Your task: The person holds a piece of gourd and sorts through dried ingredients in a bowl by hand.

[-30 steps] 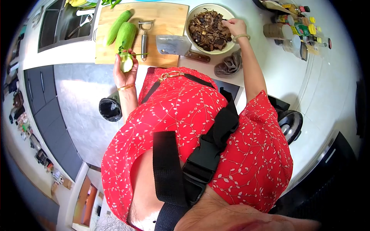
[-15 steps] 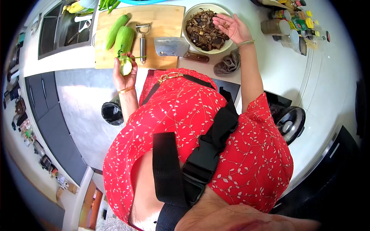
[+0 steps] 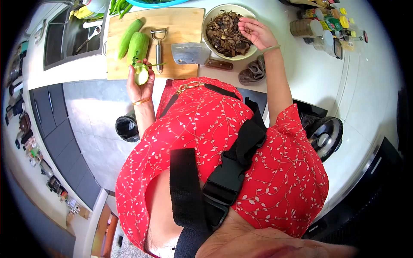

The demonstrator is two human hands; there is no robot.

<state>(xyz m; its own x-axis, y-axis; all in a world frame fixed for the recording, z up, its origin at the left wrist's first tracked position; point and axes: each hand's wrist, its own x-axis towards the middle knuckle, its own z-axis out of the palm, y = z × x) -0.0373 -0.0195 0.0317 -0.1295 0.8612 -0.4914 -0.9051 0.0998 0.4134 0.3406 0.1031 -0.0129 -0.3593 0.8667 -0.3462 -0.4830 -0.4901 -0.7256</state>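
My left hand is wrapped round a cut-off squash end, its pale face showing and a thin green stem sticking out to the right. Just beyond lie two long green squashes on a wooden cutting board. A peeler rests beside them, and a cleaver lies with its blade on the board and its wooden handle off it. Over the right side of a cream bowl of dark brown pieces, my right hand hovers with loosely bent fingers, apparently holding nothing.
A crumpled dark bag sits on the counter below the bowl. Jars and bottles stand at the back right. The sink is at the left, with green peppers and a blue basin behind the board.
The fingers of my right hand have drawn closer together and the hand has shifted slightly. My left hand keeps the squash end in nearly the same place.
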